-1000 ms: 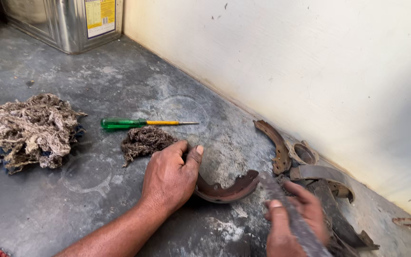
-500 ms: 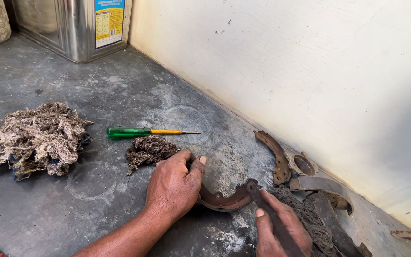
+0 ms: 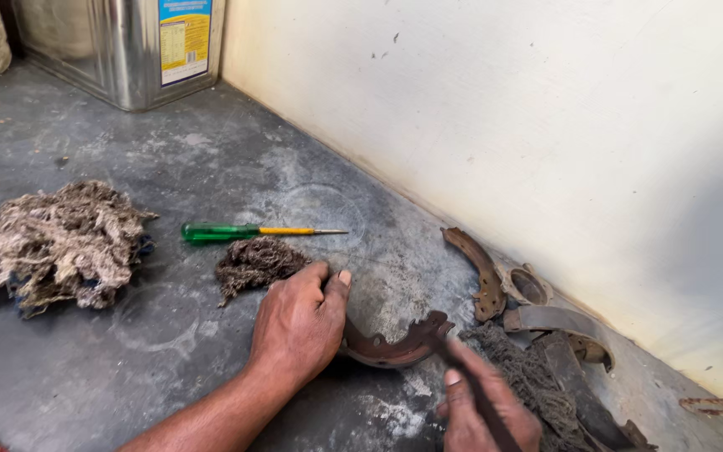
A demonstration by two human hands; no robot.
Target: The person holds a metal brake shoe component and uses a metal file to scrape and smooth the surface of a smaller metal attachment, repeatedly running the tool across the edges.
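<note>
Head view: taken looking down at a grey concrete floor [image 3: 127,351] beside a cream wall [image 3: 546,125].
Curved rusty brake shoe [image 3: 395,345]: lay flat between both hands, long axis running left to right, arc bowed toward the person.
Left hand [image 3: 299,322]: pressed palm-down on the shoe's left end, fingers closed over it.
Right hand [image 3: 483,410]: gripped a thin dark tool [image 3: 470,389], tip touching the shoe's right end.
Nearer hand: both in contact.
Nearby: small wad of cotton waste [image 3: 254,261] just beyond the left hand.
</note>
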